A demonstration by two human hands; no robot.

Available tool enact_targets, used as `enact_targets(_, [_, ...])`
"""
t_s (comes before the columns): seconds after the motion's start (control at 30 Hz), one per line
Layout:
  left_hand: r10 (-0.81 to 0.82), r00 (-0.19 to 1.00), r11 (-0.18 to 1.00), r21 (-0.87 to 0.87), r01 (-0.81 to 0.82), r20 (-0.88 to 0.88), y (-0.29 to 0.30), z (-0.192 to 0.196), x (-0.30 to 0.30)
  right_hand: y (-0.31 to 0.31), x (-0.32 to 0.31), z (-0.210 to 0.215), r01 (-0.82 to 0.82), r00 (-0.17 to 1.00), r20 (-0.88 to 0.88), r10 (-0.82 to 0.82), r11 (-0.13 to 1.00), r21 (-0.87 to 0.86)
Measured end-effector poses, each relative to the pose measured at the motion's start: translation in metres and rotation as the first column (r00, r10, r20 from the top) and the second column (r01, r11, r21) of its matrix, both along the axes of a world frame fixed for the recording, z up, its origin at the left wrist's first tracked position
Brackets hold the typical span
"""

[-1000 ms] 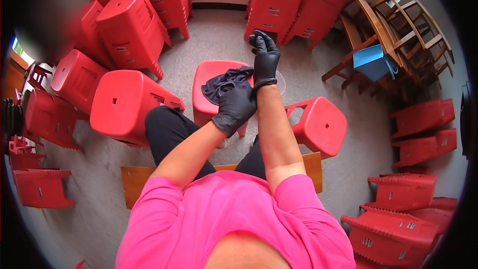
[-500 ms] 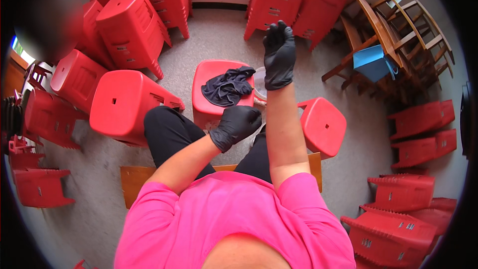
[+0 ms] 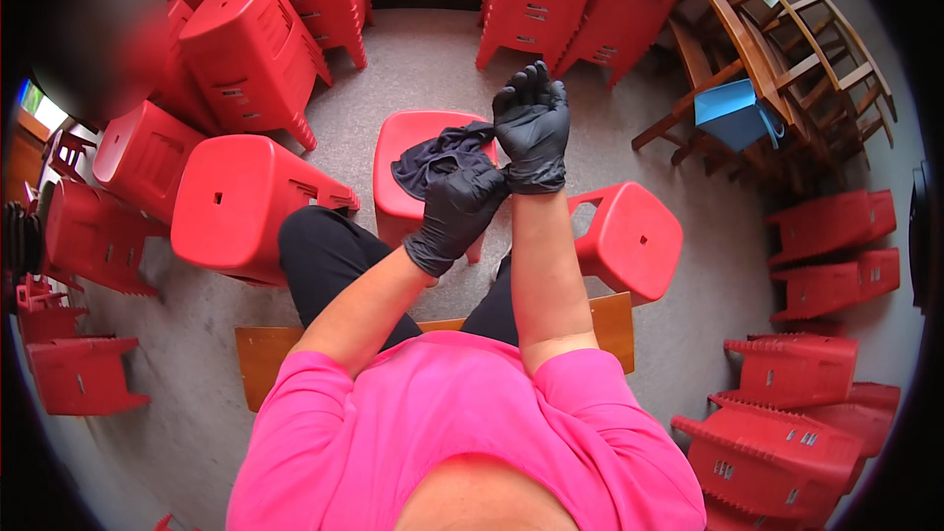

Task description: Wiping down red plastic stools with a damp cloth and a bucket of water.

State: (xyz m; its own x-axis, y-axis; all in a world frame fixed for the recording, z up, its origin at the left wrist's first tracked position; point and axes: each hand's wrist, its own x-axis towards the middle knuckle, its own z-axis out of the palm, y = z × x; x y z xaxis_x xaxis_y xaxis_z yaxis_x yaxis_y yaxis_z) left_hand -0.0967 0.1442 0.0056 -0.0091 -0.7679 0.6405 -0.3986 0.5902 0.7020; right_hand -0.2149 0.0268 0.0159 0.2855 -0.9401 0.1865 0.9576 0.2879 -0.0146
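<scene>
Black gloves cover both hands. My right hand (image 3: 533,128) is raised palm up, fingers loosely curled and apart, with nothing in it. Beside its wrist, my left hand (image 3: 457,214) is closed, its fingertips pinching the cuff of the right glove (image 3: 537,179). Behind the hands, a crumpled dark cloth (image 3: 433,157) lies on a red plastic stool (image 3: 391,199) in front of my knees. My left hand hides part of the cloth and the stool's near right corner.
One red stool (image 3: 231,199) stands at my left knee, another (image 3: 639,241) to the right. Stacked red stools (image 3: 251,49) line the back and sides. At the far right are wooden furniture (image 3: 747,49) and a blue bag (image 3: 730,113). A wooden bench (image 3: 612,329) is beneath me.
My left hand has moved up and right from over my lap to the right glove's cuff and taken hold of it. My right hand has come nearer and slightly left, its palm turned up.
</scene>
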Motion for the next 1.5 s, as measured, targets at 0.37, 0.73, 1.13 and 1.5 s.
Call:
enact_targets(0.37, [-0.043,0.996,0.998,-0.055,0.038,-0.079,0.004,-0.002,0.001,0.005,0.003,0.0,0.014,1.0,0.025,-0.016,0.999,0.051])
enact_targets(0.73, [-0.065,0.995,0.997,0.041,0.062,0.076,0.011,0.003,0.006,0.002,0.006,-0.001,0.088,0.996,0.011,-0.088,0.996,-0.011])
enact_targets(1.13, [-0.116,0.993,0.984,0.138,0.115,-0.002,0.025,0.009,0.001,0.01,0.024,-0.01,-0.029,-0.608,-0.337,-0.719,0.444,-0.895])
enact_targets(1.5, [-0.091,0.986,0.984,0.162,0.067,0.142,0.017,-0.008,0.005,0.019,0.029,-0.046,-0.509,-0.708,-0.111,-0.697,0.614,-0.603])
